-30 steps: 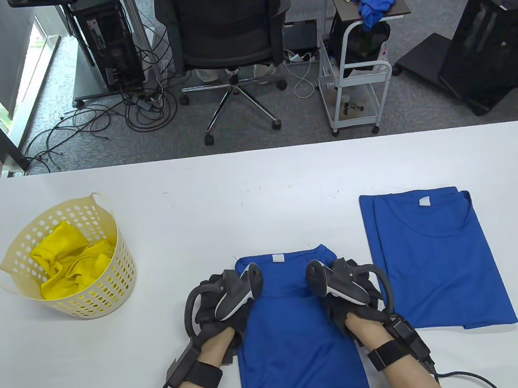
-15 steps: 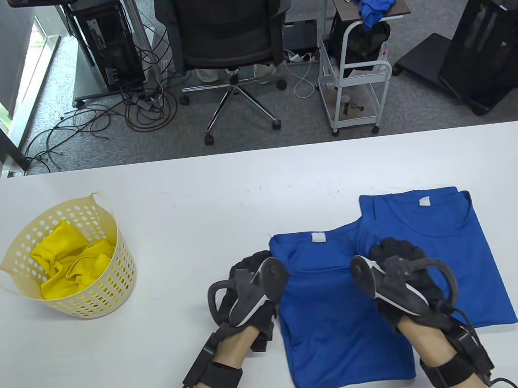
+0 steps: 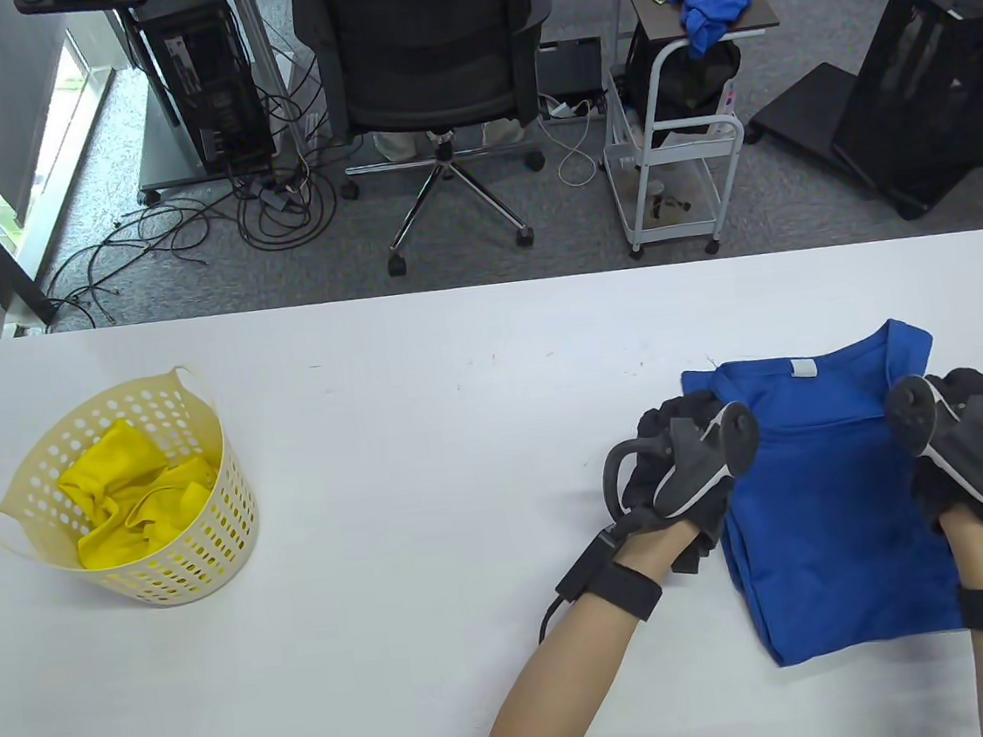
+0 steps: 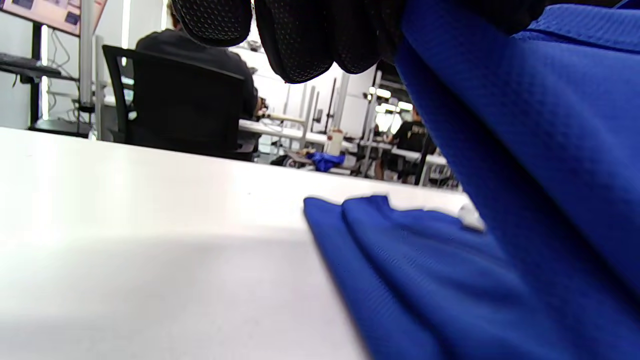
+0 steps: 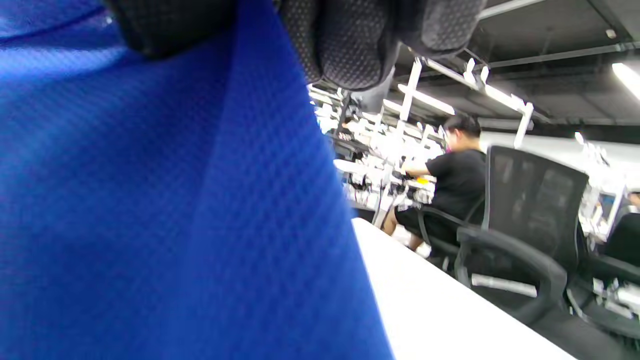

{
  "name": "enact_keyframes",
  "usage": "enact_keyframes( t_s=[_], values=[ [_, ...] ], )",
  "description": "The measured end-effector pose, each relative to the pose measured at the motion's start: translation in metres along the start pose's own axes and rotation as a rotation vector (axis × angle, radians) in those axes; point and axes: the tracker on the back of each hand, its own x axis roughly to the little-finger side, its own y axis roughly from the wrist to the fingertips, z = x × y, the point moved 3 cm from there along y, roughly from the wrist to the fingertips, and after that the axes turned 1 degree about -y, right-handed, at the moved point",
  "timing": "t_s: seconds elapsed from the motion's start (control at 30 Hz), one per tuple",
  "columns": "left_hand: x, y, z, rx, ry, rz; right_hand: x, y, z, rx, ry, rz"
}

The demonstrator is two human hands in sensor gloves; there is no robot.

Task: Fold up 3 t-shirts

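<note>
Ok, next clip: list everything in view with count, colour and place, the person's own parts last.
folded t-shirt: one, blue, held over the table's right side
second t-shirt: one, blue, lying underneath
basket: one, cream, left
crumpled t-shirt: one, yellow, inside basket
table: one, white
office chair: one, black, behind table
cart: one, white, beyond table
left hand: black glove, grips shirt's left edge
right hand: black glove, grips right edge

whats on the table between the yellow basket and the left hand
Nothing: in the table view only bare white table lies between the perforated yellow plastic basket and the gloved left hand.
</note>
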Motion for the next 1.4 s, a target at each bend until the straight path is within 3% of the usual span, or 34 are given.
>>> enact_keyframes(
  t_s=[0.1,0.2,0.27,0.4,0.63,0.77,0.9,1.1,1.27,1.4],
  values=[
    [-0.002,0.018,0.022,0.046,0.099,-0.011,-0.005,0.019,-0.036,-0.08,0.032,-0.022],
    [0.003,0.027,0.036,0.093,0.159,-0.033,-0.006,0.028,-0.056,-0.127,0.02,-0.055],
    [0.009,0.029,0.04,0.076,0.171,-0.044,-0.002,0.029,-0.059,-0.118,0.0,-0.079],
    [0.028,0.02,0.028,0.017,0.157,-0.041,0.004,0.018,-0.041,-0.059,0.02,-0.064],
    [0.078,-0.029,-0.025,-0.002,0.176,-0.039,-0.03,-0.036,0.008,-0.012,0.204,0.135],
    [0.117,-0.062,-0.059,-0.021,0.208,-0.05,-0.063,-0.072,0.02,0.0,0.24,0.26],
    [0.17,-0.098,-0.096,-0.057,0.201,-0.091,-0.097,-0.106,0.013,-0.044,0.282,0.38],
    [0.257,-0.132,-0.148,-0.08,0.25,-0.197,-0.122,-0.133,-0.017,-0.144,0.257,0.499],
    [0.339,-0.144,-0.195,-0.097,0.31,-0.332,-0.113,-0.133,-0.021,-0.125,0.272,0.493],
    [0.416,-0.148,-0.225,-0.048,0.395,-0.49,-0.102,-0.126,-0.026,-0.14,0.306,0.456]
  ],
)
